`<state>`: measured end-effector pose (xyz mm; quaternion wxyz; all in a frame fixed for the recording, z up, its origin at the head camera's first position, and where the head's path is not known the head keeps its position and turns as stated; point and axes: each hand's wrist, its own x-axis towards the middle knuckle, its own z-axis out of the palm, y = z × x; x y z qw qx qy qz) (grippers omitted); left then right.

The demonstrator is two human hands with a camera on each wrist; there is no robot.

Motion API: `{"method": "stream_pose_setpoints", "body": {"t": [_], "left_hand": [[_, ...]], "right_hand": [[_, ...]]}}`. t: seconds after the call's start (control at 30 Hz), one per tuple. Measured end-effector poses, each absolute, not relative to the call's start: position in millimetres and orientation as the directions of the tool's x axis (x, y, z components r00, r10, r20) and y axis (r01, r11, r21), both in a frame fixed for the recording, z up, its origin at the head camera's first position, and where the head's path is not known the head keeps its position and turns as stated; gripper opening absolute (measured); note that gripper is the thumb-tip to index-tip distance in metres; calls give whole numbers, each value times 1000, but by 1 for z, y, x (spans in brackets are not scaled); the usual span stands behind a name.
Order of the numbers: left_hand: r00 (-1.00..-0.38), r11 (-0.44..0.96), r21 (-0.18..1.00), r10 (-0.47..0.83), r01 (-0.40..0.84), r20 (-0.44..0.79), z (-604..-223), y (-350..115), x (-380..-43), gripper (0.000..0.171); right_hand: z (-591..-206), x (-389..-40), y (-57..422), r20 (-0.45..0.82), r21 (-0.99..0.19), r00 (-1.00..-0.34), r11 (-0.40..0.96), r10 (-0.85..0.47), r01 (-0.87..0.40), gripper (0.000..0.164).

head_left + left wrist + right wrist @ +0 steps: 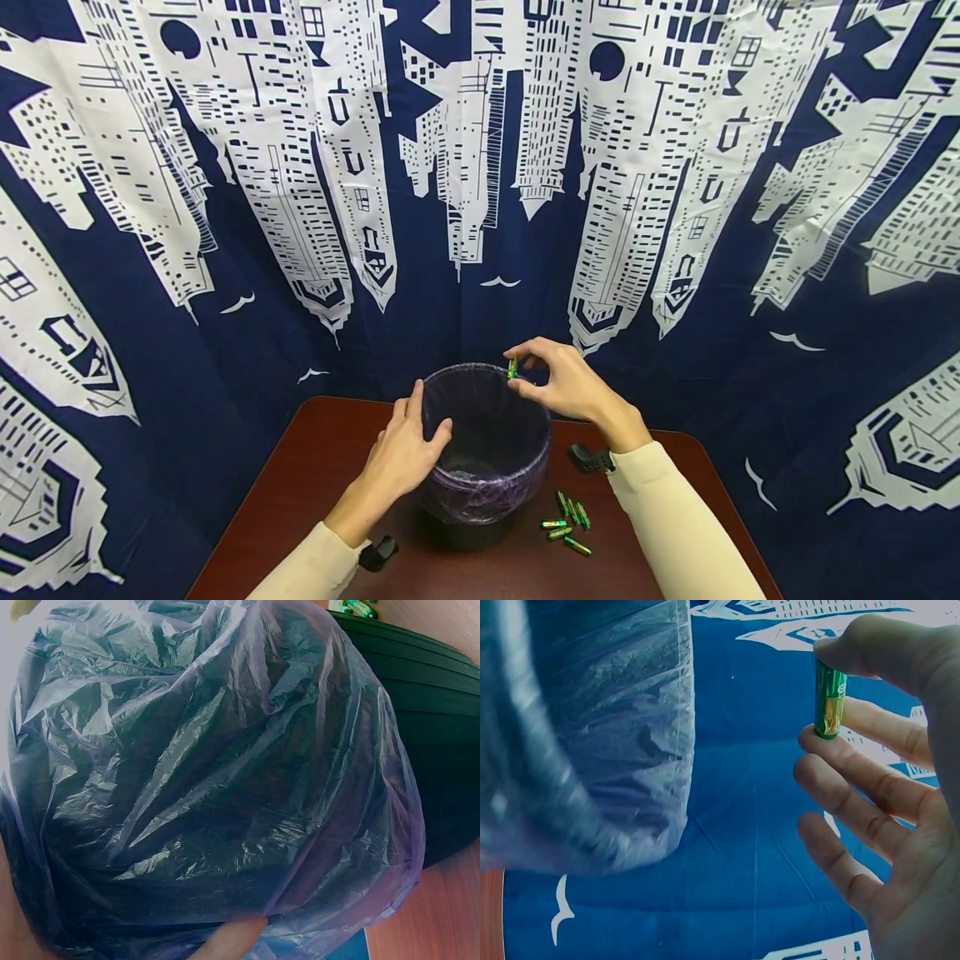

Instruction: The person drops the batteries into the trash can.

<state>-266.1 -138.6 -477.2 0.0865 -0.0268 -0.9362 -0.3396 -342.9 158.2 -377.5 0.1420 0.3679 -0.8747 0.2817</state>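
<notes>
My right hand (562, 379) pinches a green and gold battery (830, 701) between thumb and fingertip, the other fingers spread. It is at the far right rim of a dark ribbed trash bin (465, 533), battery upright. A translucent purple trash bag (487, 497) lines the bin and folds over its rim. At the bin's left side, my left hand (405, 446) rests with fingers extended along the rim and the thumb over the opening. In the left wrist view, one fingertip (232, 937) lies against the wrinkled bag.
Several green batteries (558, 523) lie loose on the reddish-brown table (300, 467), right of the bin. A dark blue cloth (465, 308) with white upside-down buildings hangs behind the table. Black straps (588, 458) circle both wrists.
</notes>
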Motion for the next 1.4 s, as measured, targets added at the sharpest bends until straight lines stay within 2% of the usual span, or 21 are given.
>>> {"method": "stream_pose_setpoints", "body": {"t": [0.47, 0.93, 1.17, 1.4], "left_hand": [[-984, 772, 627, -14, 103, 179, -476, -138, -266, 96], [-983, 775, 623, -10, 107, 182, -477, -137, -267, 96], [-984, 777, 621, -11, 102, 176, -476, -137, -266, 96], [-984, 779, 617, -8, 107, 180, -476, -137, -265, 96]], "right_hand": [[-370, -351, 129, 445, -423, -675, 526, -589, -737, 42], [-373, -355, 119, 438, -411, -670, 529, -600, -743, 41], [-379, -354, 124, 368, -435, -704, 556, -608, -708, 48], [-381, -350, 129, 356, -446, -716, 564, -601, -695, 48]]}}
